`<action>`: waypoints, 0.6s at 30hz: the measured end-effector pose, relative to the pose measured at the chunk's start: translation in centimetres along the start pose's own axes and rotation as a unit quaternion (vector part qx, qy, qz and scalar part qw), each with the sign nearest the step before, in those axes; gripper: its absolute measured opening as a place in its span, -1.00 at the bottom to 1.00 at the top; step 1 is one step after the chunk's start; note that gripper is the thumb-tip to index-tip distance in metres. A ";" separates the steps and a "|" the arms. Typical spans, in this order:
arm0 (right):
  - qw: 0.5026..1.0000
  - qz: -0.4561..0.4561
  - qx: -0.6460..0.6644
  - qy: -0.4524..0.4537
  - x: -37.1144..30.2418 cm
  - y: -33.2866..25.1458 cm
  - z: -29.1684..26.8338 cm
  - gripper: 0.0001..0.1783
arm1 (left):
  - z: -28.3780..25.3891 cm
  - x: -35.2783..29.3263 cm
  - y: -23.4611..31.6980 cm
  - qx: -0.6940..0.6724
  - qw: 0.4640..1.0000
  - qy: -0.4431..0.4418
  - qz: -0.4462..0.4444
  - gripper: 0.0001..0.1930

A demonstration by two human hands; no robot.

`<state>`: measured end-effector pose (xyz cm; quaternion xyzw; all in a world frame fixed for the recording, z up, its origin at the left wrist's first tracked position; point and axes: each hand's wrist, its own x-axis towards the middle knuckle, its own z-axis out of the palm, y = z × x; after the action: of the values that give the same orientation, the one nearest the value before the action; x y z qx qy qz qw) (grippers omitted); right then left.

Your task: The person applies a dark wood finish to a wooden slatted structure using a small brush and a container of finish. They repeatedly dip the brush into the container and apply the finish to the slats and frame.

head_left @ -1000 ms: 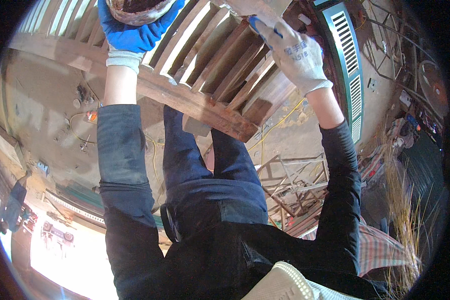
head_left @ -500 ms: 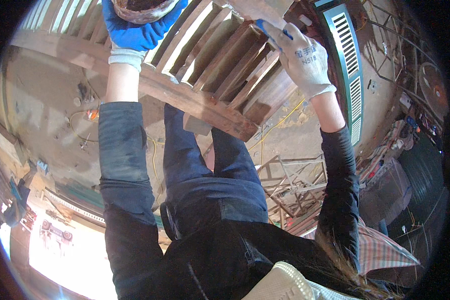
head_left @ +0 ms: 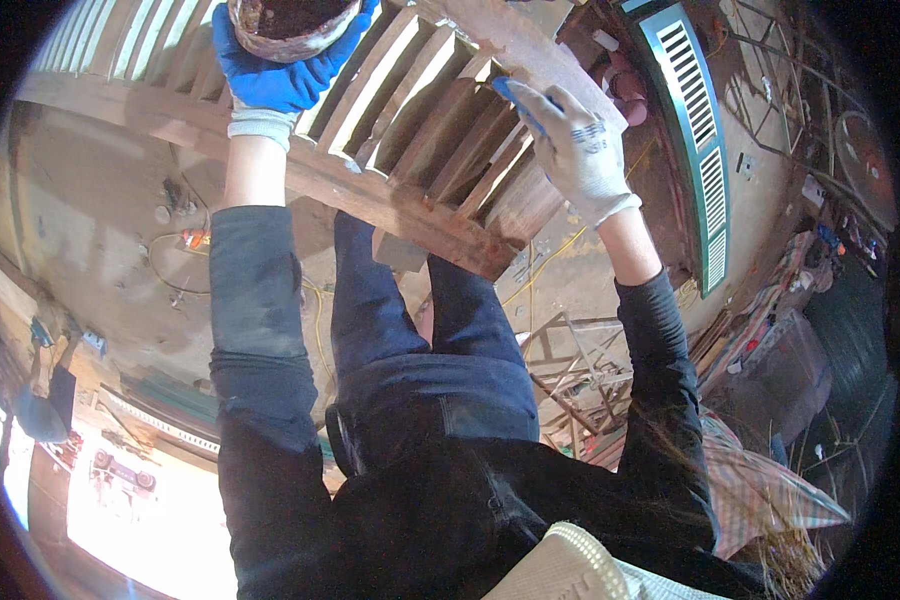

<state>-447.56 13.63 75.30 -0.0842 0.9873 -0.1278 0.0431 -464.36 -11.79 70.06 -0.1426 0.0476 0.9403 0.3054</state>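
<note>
My left hand (head_left: 270, 92), in a blue-palmed work glove with a white cuff, cups a round bowl (head_left: 305, 45) from below. The bowl has a pale, smeared rim and dark stuff inside; the picture's top edge cuts it off. Before me lies a wooden louvered panel (head_left: 400, 197) with several slanted slats (head_left: 448, 125). Over its right end is my right hand (head_left: 582, 150), in a white glove with blue on the finger side. Its fingers are pressed together and point at the slats by the far rail. Anything between those fingers is hidden.
A block (head_left: 400, 252) shows beneath the panel's near rail. To the right stands a green louvered frame (head_left: 708, 165). Yellow cord (head_left: 550, 262) runs over the floor. Metal racks (head_left: 580, 365) and a striped cloth (head_left: 755, 490) lie at the right. Bright daylight enters at lower left.
My right hand has moved left and slightly nearer along the panel's right end, uncovering more of the far rail. The left hand and bowl have shifted slightly right and nearer in the picture.
</note>
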 end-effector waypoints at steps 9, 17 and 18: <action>0.437 0.375 0.817 0.038 -2.7 -5.0 -2.1 -0.64 | -3.9 1.2 2.6 -0.102 0.974 -0.108 -0.169 0.10; 0.525 0.480 0.687 0.147 -4.5 -16.3 0.5 -0.67 | -1.8 -0.8 5.5 -0.133 0.952 -0.029 -0.276 0.07; 0.539 0.480 0.668 0.181 -4.8 -17.8 1.8 -0.65 | -1.5 -1.3 6.9 -0.069 0.964 -0.061 -0.251 0.02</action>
<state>-439.84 -2.96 78.50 0.4802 0.4955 -0.7228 -0.0383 -467.03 -18.33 69.08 -0.1135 -0.0735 0.8411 0.5236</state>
